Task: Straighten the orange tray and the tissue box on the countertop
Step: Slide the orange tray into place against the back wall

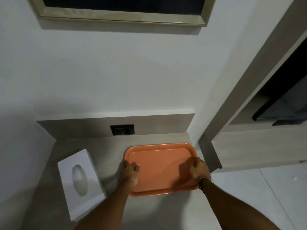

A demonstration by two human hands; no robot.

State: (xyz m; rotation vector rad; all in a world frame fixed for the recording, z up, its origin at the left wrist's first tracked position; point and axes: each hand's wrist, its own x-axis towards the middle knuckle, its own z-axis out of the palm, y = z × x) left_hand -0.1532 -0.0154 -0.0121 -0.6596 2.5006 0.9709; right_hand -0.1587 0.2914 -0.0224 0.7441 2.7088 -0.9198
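Observation:
An orange tray [159, 165] lies flat on the grey countertop [93, 150], at its right end, nearly square to the back wall. My left hand [129, 171] grips the tray's left rim, thumb on the inside. My right hand [198, 170] grips the right rim, with a watch strap at the wrist. A white tissue box [79, 181] with an oval opening lies left of the tray, apart from it, turned at an angle to the counter edge.
A dark wall socket [122, 129] sits in the backsplash behind the tray. The counter ends just right of the tray, beside a wooden cabinet [259, 146] holding a dark appliance. A framed panel [123, 14] hangs on the wall above.

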